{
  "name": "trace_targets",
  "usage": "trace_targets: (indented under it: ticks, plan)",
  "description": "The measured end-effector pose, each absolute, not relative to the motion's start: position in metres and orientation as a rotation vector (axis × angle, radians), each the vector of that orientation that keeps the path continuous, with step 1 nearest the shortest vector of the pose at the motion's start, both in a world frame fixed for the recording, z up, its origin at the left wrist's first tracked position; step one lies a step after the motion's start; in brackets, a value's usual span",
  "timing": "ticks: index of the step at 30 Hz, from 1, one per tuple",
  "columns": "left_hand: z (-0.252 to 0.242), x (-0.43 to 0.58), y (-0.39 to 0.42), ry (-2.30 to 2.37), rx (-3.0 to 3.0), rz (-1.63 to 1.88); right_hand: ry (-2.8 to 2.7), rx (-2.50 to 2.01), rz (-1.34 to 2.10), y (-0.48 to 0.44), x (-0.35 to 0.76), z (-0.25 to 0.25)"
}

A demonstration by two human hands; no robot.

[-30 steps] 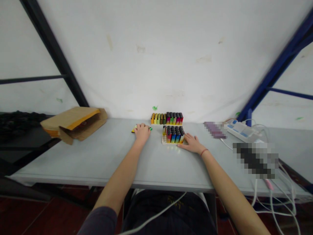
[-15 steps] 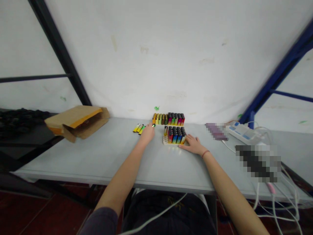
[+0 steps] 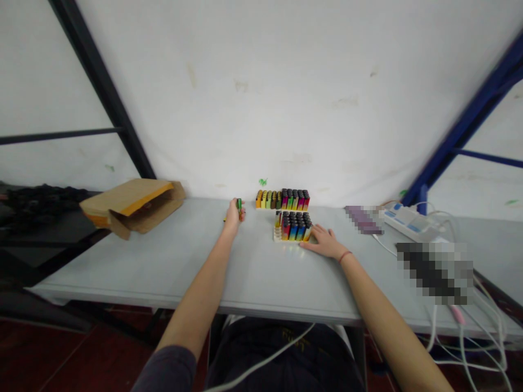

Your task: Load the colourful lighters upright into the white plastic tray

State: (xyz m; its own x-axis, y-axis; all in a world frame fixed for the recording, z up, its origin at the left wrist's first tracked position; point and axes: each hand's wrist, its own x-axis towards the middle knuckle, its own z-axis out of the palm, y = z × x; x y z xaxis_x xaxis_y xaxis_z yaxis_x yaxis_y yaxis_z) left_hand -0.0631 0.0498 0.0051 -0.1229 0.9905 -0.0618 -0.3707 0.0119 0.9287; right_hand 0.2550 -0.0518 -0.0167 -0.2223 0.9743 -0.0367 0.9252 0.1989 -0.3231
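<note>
My left hand point(image 3: 232, 214) is closed around a green lighter point(image 3: 239, 203), whose upper end shows above the fingers. Under and behind that hand lie loose yellow lighters, nearly all hidden; only a small yellow end peeks out. My right hand point(image 3: 326, 242) rests flat on the table, fingers outstretched, its fingertips touching the right side of a white tray point(image 3: 278, 237). Colourful lighters point(image 3: 296, 227) with black tops stand upright in rows in this tray. At its left end, one yellow lighter point(image 3: 278, 219) stands behind several vacant slots.
Behind the tray, yellow and brown lighters point(image 3: 268, 200) and multicoloured ones point(image 3: 295, 200) stand along the wall. A torn cardboard box point(image 3: 131, 201) lies at the left. A phone-like purple object point(image 3: 363, 219), a power strip point(image 3: 404, 222) and white cables occupy the right side.
My left hand has moved left with the lighter, now covering the loose yellow lighters, and the lighter is turned upright. My right hand has stayed beside the tray.
</note>
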Motion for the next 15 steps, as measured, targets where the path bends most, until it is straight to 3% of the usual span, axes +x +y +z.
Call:
trace_targets:
  ticks: [10, 15]
  plan:
    - [0.003, -0.013, 0.022, 1.023, 0.816, 1.2, -2.292, -1.846, 0.389, -0.052, 0.254, -0.017]
    - [-0.007, 0.002, 0.022, 0.985, 0.916, 1.289, -2.306, -1.842, 0.386, -0.051, 0.256, -0.018]
